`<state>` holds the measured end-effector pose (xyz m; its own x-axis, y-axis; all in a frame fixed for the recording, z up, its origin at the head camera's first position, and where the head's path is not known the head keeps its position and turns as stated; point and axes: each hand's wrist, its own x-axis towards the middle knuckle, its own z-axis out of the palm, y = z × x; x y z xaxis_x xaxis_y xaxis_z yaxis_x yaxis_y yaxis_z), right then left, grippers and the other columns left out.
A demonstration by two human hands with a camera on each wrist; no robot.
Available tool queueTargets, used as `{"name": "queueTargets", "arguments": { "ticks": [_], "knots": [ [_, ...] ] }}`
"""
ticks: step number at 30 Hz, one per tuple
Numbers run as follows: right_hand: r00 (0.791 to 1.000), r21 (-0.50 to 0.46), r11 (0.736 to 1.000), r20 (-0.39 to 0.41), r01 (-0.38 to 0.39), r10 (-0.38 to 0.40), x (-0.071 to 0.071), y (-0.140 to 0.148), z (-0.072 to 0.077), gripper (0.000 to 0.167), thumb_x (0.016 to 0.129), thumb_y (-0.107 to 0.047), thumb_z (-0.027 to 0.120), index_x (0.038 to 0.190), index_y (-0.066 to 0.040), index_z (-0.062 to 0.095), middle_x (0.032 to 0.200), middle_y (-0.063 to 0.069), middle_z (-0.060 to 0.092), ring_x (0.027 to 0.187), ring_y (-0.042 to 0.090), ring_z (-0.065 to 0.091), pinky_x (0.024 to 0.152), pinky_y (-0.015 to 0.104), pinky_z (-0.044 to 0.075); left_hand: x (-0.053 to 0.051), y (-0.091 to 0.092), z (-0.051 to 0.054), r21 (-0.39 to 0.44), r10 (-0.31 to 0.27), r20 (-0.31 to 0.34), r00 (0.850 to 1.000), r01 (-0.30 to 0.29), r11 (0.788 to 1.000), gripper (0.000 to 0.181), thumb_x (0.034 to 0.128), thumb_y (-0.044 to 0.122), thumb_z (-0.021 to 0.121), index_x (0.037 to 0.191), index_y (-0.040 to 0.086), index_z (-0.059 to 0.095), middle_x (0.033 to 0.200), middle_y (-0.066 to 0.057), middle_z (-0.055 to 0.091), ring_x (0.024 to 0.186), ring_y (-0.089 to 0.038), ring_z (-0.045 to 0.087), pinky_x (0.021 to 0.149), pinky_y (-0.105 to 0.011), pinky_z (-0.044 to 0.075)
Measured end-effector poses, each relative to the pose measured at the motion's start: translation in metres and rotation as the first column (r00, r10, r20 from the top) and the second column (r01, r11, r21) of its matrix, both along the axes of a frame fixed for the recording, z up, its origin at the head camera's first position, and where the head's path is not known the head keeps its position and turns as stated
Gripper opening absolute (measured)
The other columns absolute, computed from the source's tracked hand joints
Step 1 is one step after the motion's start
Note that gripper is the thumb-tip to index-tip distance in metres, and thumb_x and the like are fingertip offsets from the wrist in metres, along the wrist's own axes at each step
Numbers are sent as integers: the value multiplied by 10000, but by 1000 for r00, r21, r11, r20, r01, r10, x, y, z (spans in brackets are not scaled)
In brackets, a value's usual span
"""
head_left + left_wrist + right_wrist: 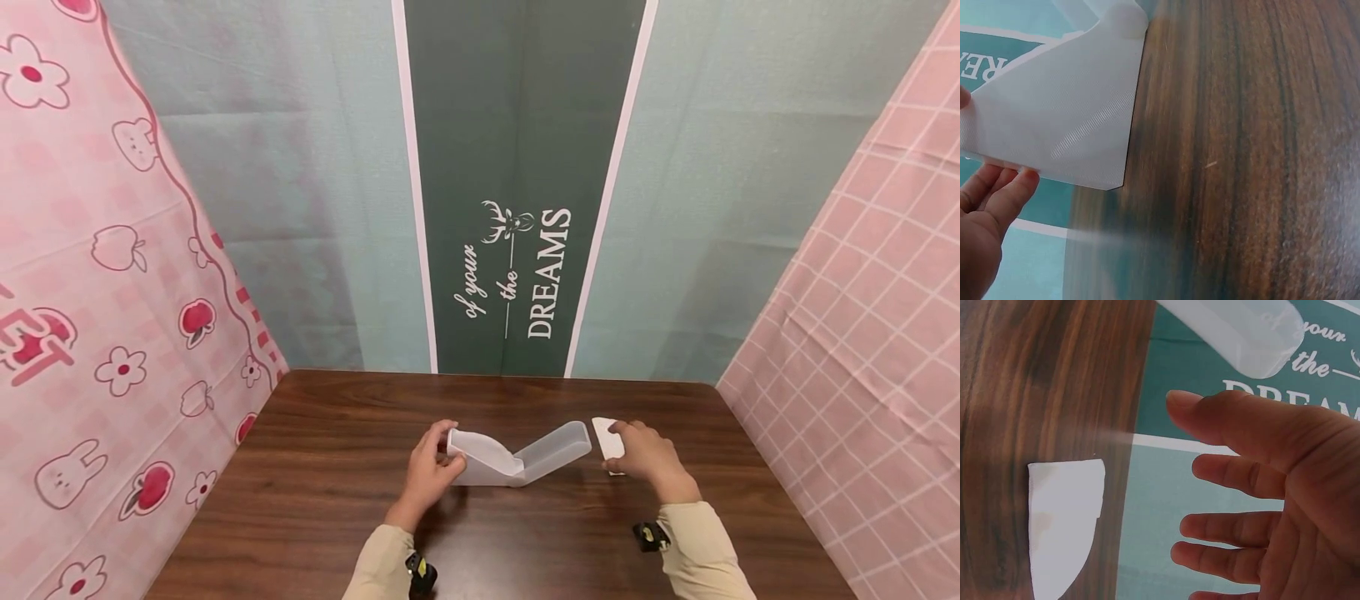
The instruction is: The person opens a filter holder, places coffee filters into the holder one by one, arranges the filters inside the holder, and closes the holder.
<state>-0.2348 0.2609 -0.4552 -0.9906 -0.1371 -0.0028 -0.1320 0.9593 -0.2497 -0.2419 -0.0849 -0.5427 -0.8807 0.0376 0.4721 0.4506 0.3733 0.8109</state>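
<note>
Table edge point(360, 377) beyond white case point(483, 472)

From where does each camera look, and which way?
Head: on the head, facing forward and down at the table; left hand, right hand, sleeves show.
Left wrist: on that wrist, facing the white container; left hand shows.
Right wrist: on that wrist, facing the white pad; right hand shows.
Head and right wrist share the pad.

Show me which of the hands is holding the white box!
The left hand, gripping one end of the white box; the right hand is open and holds nothing.
</note>
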Motion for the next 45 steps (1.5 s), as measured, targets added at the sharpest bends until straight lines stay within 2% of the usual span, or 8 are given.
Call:
{"name": "queueTargets", "arguments": {
  "ticks": [6,18,22,25,28,34,45],
  "knots": [
    [1000,-10,1000,5,4,-4,0,5,-4,548,690,-225,803,1140,8,595,1051,253,572,905,427,557,684,598,424,0,0,1,-1,-10,-18,1000,10,1000,447,706,56,680,1136,67,560,882,-14,562,728,-193,586,589,-238,509],
    [1000,-21,1000,4,13,-13,-6,21,-21,519,718,-219,769,1135,33,590,1057,278,565,927,448,550,671,587,433,1,-1,1,-5,-1,-33,999,1,1000,444,726,61,682,1155,88,567,883,-15,581,737,-162,588,601,-250,516],
    [1000,-22,999,7,23,-23,-11,27,-27,504,724,-210,760,1127,39,589,1049,287,560,919,457,548,657,577,442,0,-2,0,-4,3,-66,998,-3,1000,380,799,92,666,1168,114,575,907,-26,595,780,-167,579,617,-273,515],
    [999,-22,999,17,32,-32,-14,31,-32,477,733,-195,749,1117,39,590,1046,288,561,926,464,544,659,581,442,-1,-3,0,-3,9,-97,995,-9,1000,300,872,94,607,1169,129,586,945,-31,612,831,-152,574,654,-294,504],
    [999,-23,999,24,38,-37,-15,33,-36,447,744,-186,735,1106,36,595,1043,282,565,936,459,542,667,587,439,-1,-4,-1,-3,16,-106,994,-17,1000,263,906,92,565,1162,142,599,972,-32,627,864,-141,576,680,-305,494],
    [997,-19,998,36,67,-66,-15,37,-46,426,749,-168,710,1102,41,593,1030,291,560,927,465,542,668,595,431,-2,-3,-3,-7,18,-102,995,-19,1000,262,902,103,575,1149,189,599,966,4,626,859,-133,584,673,-289,498],
    [987,-21,988,54,151,-149,-25,54,-68,491,755,-163,666,1161,83,539,1056,331,518,922,505,521,688,613,420,-2,-4,-4,0,13,-114,993,-13,1000,266,880,97,590,1140,151,606,928,-2,628,811,-121,586,649,-276,507]
  ]
}}
